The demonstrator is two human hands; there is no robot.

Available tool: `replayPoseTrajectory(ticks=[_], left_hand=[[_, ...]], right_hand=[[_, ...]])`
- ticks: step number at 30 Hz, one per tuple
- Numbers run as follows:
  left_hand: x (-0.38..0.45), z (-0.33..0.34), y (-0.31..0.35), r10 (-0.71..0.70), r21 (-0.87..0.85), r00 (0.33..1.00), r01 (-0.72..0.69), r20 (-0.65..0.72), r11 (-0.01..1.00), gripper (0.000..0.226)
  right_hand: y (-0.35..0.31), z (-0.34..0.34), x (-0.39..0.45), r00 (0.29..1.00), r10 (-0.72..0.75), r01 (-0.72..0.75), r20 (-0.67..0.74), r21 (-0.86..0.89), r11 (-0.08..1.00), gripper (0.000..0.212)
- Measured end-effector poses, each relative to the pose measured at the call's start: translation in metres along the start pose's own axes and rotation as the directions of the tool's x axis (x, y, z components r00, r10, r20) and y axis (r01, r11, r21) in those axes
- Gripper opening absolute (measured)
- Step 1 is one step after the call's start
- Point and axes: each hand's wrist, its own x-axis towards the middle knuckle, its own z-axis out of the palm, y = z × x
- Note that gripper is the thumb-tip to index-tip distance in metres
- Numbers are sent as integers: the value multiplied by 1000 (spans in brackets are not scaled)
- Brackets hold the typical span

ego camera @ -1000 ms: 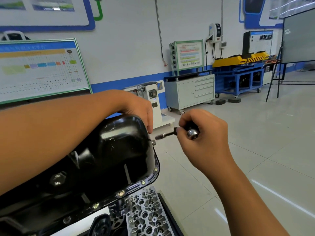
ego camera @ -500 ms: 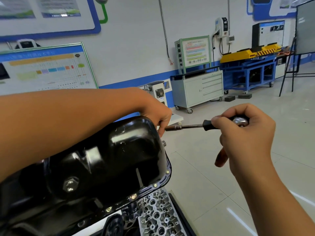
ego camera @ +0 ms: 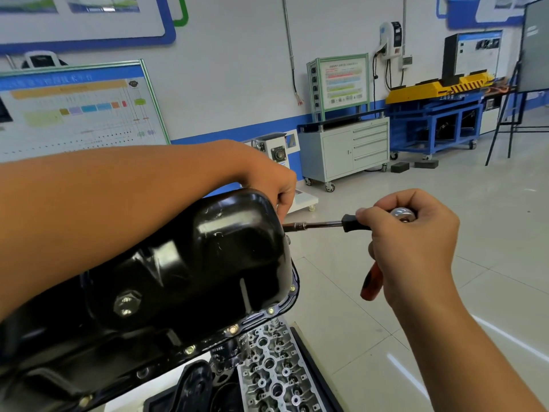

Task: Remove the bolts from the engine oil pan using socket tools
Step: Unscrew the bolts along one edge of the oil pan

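The right hand (ego camera: 411, 248) grips the ratchet (ego camera: 350, 225), its extension now reaching the black oil pan (ego camera: 190, 263) far edge; left hand (ego camera: 274, 185) fingers curl there, grip unclear.

1. A pale tiled floor (ego camera: 416, 292) is seen across the right and centre, marked by glossy streaks of reflected light.
2. A grey cabinet (ego camera: 344, 153) on castors is stood on the floor against the wall, with a display board (ego camera: 341, 81) mounted above it.
3. A blue bench (ego camera: 433, 123) on wheels is stood to the right of the cabinet, and yellow equipment (ego camera: 430, 86) is carried on it.
4. Two dark blocks (ego camera: 399, 167) are laid on the floor between the cabinet and the bench.
5. A black easel (ego camera: 505, 120) is stood on the floor at the far right.
6. A small white unit (ego camera: 276, 150) on castors is placed on the floor left of the cabinet.
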Motion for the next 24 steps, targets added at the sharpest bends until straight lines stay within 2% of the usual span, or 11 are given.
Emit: replayPoseTrajectory(ticks=[4,6,8,11,12,14,16,17,20,22,24], left_hand=[[-5,1,-1,-43,-63,999,42,-15,997,9],[-10,2,0,-41,-84,996,35,-74,996,15],[-17,1,3,-43,-186,980,6,-196,982,13],[-34,-6,7,-37,-376,968,-60,-248,925,36],[-40,-8,9,-1,-355,972,-85,-235,931,34],[-50,-12,15,65,-255,971,-124,-229,959,16],[-63,-19,14,62,-205,945,-133,-320,970,7],[-71,-22,9,32,-201,919,-120,-392,972,7],[-105,-25,-24,-144,-265,800,-20,-583,964,8],[-123,-20,-46,-260,-340,694,23,-672,940,8],[-134,-16,-61,-369,-418,579,54,-727,907,14]], right_hand=[[3,9,-5,1000,16,-15,-15,22,1000,20],[3,10,-7,999,24,-21,-35,67,997,19],[1,10,-8,999,28,-23,-41,125,992,21],[-6,9,-9,997,70,-62,-15,296,953,26],[-9,8,-9,997,82,-76,-2,348,935,27],[-19,9,-10,996,79,-92,50,402,911,25],[-34,11,-11,996,55,-83,76,437,896,12],[-43,14,-9,996,59,-85,69,476,875,10],[-77,31,6,976,202,-206,82,650,732,29],[-100,59,16,928,327,-352,178,706,615,36],[-115,100,22,868,414,-483,273,659,577,36]])
